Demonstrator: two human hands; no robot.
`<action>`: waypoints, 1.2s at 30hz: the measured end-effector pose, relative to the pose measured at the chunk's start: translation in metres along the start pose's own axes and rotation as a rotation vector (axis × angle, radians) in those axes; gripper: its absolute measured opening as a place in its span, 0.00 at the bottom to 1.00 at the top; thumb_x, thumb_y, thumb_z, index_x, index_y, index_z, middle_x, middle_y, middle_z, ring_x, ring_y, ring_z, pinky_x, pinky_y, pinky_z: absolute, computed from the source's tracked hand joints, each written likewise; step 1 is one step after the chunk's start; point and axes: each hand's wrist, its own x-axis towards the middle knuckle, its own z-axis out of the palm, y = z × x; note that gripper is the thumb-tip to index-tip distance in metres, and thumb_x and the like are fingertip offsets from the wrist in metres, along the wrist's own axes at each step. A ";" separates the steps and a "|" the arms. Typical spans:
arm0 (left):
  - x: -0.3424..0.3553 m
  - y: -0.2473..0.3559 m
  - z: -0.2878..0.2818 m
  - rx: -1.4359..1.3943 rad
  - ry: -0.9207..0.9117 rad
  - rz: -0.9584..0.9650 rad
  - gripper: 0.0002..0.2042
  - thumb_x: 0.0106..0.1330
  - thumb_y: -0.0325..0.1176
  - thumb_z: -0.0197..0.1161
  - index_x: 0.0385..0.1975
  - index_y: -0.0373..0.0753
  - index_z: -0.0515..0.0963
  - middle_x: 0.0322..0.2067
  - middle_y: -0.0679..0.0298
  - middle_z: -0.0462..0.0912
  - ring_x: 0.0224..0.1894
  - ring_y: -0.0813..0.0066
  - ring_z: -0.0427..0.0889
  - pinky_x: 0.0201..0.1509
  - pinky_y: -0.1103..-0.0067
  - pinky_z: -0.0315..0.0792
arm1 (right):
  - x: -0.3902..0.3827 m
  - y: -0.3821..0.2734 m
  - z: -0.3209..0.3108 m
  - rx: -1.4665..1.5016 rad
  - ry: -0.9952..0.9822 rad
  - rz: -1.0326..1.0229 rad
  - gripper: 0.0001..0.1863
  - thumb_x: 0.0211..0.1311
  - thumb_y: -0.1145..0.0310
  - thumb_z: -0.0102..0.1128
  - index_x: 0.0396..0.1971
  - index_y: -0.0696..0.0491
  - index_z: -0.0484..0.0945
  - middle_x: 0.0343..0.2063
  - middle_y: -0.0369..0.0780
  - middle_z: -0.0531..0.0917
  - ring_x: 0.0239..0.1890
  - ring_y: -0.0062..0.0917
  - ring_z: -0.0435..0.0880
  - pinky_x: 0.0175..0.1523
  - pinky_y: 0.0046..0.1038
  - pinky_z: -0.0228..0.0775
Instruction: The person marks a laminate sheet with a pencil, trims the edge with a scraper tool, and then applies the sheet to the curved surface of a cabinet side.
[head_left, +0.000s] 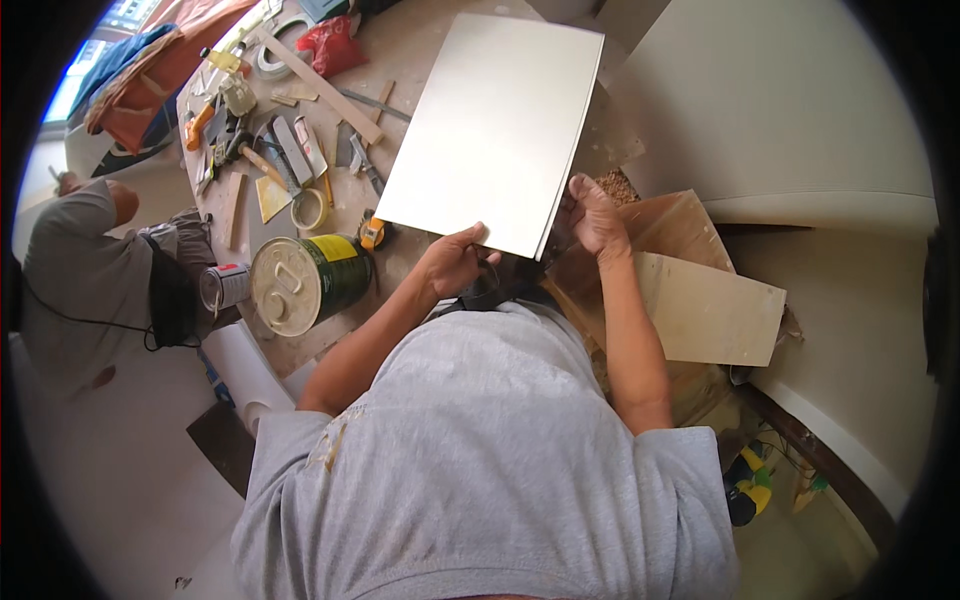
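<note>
Daylight glares through the blue-white glass window (66,97) at upper left, the flat white rectangular panel (495,130) gleams, and fisheye distortion bows the dark-rimmed edges.

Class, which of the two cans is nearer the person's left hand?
The large green and yellow can; the smaller can is farther left, beyond it.

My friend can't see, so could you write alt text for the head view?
A person's left hand holds the lower edge of a white flat rectangular board, with the right hand at its right edge. A round dark green metal can stands to the left on a cluttered beige table.
</note>
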 end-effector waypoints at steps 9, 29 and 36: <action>-0.016 0.006 0.000 -0.005 0.013 -0.024 0.15 0.78 0.37 0.59 0.54 0.33 0.73 0.47 0.59 0.80 0.46 0.68 0.81 0.47 0.72 0.82 | 0.073 -0.025 -0.042 -0.249 0.057 -0.160 0.06 0.72 0.68 0.66 0.42 0.52 0.81 0.41 0.35 0.87 0.45 0.18 0.82 0.52 0.25 0.73; -0.018 -0.005 -0.031 -0.035 -0.162 0.002 0.18 0.73 0.38 0.67 0.57 0.37 0.74 0.49 0.60 0.82 0.49 0.69 0.83 0.44 0.73 0.80 | 0.150 -0.081 -0.065 -0.504 0.202 -0.241 0.21 0.72 0.61 0.65 0.59 0.56 0.78 0.54 0.41 0.84 0.56 0.26 0.80 0.63 0.34 0.72; -0.030 -0.002 -0.027 -0.048 -0.154 0.060 0.23 0.70 0.38 0.70 0.60 0.40 0.72 0.49 0.62 0.84 0.48 0.69 0.83 0.41 0.73 0.76 | 0.183 -0.141 -0.032 -0.715 -0.097 -0.412 0.22 0.71 0.61 0.62 0.60 0.56 0.78 0.52 0.43 0.85 0.54 0.31 0.84 0.61 0.38 0.75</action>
